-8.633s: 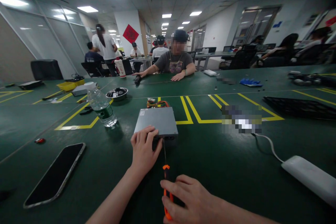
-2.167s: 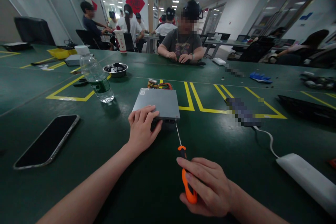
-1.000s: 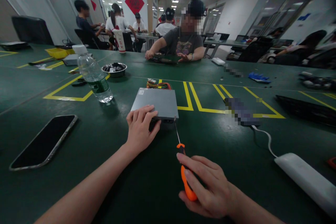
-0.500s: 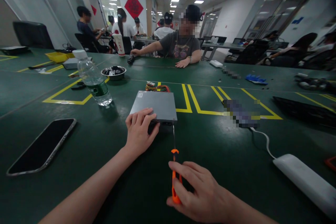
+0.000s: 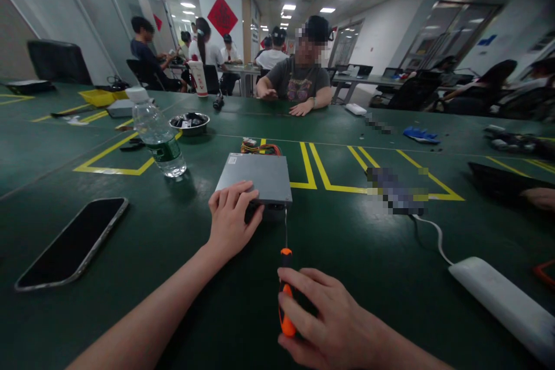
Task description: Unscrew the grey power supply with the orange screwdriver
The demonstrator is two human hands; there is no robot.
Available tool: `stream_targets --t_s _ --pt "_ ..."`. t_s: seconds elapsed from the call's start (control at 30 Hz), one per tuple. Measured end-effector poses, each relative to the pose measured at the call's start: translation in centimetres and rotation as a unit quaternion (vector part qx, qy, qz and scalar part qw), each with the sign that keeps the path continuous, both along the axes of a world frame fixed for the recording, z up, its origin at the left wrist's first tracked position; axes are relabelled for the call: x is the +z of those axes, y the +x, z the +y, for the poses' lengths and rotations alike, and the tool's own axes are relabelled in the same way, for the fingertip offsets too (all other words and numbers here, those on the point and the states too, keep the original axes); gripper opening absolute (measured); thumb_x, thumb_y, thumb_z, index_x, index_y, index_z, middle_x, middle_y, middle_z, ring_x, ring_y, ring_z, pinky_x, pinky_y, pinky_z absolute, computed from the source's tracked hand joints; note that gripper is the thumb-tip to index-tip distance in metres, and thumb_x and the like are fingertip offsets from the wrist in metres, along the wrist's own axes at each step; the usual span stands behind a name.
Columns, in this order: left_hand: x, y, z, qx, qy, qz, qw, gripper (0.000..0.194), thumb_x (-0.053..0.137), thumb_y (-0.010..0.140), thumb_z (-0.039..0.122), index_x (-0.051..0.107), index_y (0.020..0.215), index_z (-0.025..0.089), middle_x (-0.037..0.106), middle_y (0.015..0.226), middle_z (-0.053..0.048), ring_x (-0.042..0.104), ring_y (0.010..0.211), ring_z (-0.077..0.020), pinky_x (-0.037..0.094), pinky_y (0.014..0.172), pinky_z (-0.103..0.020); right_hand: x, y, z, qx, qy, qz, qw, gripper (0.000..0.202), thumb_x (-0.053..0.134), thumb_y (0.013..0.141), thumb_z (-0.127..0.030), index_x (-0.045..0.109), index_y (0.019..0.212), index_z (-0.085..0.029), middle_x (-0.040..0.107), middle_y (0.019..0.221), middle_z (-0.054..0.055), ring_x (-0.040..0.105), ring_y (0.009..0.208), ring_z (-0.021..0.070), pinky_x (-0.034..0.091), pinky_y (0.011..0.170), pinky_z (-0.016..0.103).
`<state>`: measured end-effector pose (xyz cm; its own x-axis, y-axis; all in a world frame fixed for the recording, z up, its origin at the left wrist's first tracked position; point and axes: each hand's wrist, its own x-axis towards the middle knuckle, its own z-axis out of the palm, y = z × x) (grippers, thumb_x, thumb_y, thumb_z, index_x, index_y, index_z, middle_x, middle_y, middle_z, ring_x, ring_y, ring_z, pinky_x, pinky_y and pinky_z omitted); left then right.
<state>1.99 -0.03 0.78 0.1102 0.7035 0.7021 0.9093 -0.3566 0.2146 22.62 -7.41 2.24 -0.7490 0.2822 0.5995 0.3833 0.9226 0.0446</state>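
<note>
A grey metal computer power supply point(image 5: 258, 173) lies flat on the green table, its bundle of coloured wires point(image 5: 260, 147) at the far side. My left hand point(image 5: 234, 214) grips its near left corner, fingers over the top and thumb at the front face. In my right hand point(image 5: 325, 312) is a screwdriver point(image 5: 286, 309) with an orange and black handle, held between thumb and fingers. The thin shaft points away from me, and its tip meets the lower right of the power supply's near face. Whether a screw sits there is too small to tell.
To the left stand a water bottle point(image 5: 158, 139), a phone point(image 5: 73, 243) and a metal bowl point(image 5: 189, 122) of small dark parts. At right lie a white power strip point(image 5: 498, 295) with a cord and a dark panel point(image 5: 498, 179). A person point(image 5: 299, 78) sits opposite.
The screwdriver handle has turned in my right fingers; my left hand keeps its place. The person opposite has drawn an arm back from a dark object. Another person's hand has appeared at the right edge.
</note>
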Motion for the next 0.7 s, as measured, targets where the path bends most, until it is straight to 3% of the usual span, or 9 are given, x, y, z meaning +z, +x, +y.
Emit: stream_targets --t_s 0.1,0.2,0.3,0.43,0.53,0.7 --pt "0.00 -0.01 -0.01 -0.001 0.000 -0.004 1.000 0.023 0.056 0.079 0.028 0.051 0.102 0.027 0.057 0.116 -0.006 0.049 0.108 -0.0244 0.029 0.089 -0.044 0.31 -0.14 -0.05 0.000 -0.005 -0.036 0.999 0.028 0.045 0.089 -0.034 0.057 0.105 -0.016 0.065 0.097 0.014 0.064 0.077 0.0172 0.052 0.069 0.031" --pt "-0.05 -0.07 0.01 -0.003 0.000 -0.006 1.000 0.023 0.056 0.079 0.028 0.051 0.102 0.027 0.057 0.116 -0.006 0.049 0.108 -0.0245 0.029 0.089 -0.044 -0.02 0.03 -0.02 0.021 0.015 0.022 0.999 0.020 0.049 0.087 -0.030 0.058 0.092 -0.013 0.066 0.094 0.015 0.064 0.069 0.0152 0.051 0.067 0.029" --pt "-0.08 -0.10 0.03 -0.003 0.000 -0.005 1.000 0.023 0.056 0.079 0.028 0.050 0.102 0.027 0.057 0.116 -0.006 0.049 0.109 -0.0244 0.029 0.089 -0.044 -0.49 0.20 0.07 0.017 0.015 0.057 0.998 0.019 0.050 0.087 -0.030 0.056 0.085 -0.012 0.066 0.094 0.016 0.065 0.074 0.0161 0.051 0.071 0.029" --pt "-0.06 -0.10 -0.02 -0.002 0.000 -0.002 1.000 0.023 0.055 0.080 0.028 0.050 0.102 0.027 0.057 0.116 -0.006 0.049 0.110 -0.0241 0.029 0.089 -0.044 -0.25 -0.05 0.11 0.016 -0.025 0.008 1.000 0.030 0.041 0.091 -0.036 0.055 0.102 -0.012 0.065 0.100 0.017 0.064 0.087 0.0195 0.052 0.071 0.031" --pt "-0.03 -0.12 -0.03 -0.002 -0.003 0.002 1.000 0.022 0.054 0.080 0.028 0.050 0.102 0.026 0.057 0.117 -0.006 0.048 0.111 -0.0239 0.028 0.089 -0.044 0.14 -0.25 0.02 0.013 -0.028 -0.032 0.999 0.030 0.038 0.092 -0.034 0.056 0.106 -0.015 0.065 0.099 0.015 0.064 0.083 0.0186 0.052 0.069 0.032" --pt "0.01 -0.19 0.00 -0.004 -0.007 0.005 1.000 0.022 0.054 0.081 0.029 0.050 0.102 0.026 0.057 0.117 -0.006 0.048 0.111 -0.0238 0.029 0.089 -0.043 -0.44 0.08 -0.02 0.019 0.009 0.048 0.999 0.016 0.049 0.088 -0.029 0.055 0.089 -0.014 0.067 0.095 0.015 0.064 0.071 0.0149 0.051 0.067 0.029"
